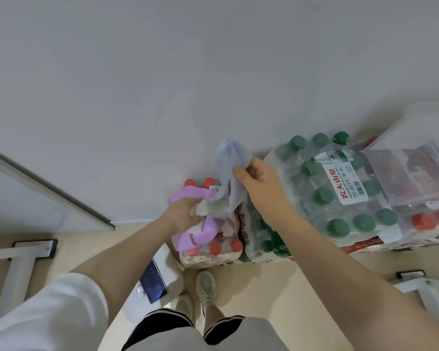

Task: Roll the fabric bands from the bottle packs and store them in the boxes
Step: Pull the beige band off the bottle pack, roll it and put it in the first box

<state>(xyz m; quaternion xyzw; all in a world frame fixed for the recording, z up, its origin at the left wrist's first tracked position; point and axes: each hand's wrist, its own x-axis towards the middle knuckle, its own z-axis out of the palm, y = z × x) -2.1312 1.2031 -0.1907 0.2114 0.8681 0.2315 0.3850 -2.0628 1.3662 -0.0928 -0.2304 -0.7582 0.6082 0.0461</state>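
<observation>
Green-capped pack (340, 196) and phone (153, 281) flank the red-capped pack (213, 249).

The left hand (181, 215) buries its fingers (195, 220) in a bundle of fabric bands (200, 234), hiding how many it grips. The red-capped bottle pack (213, 252) lies largely covered beneath them, its label unreadable. The clear packs (416, 178) at the right are cut off by the frame's edge, their contents blurred.
</observation>
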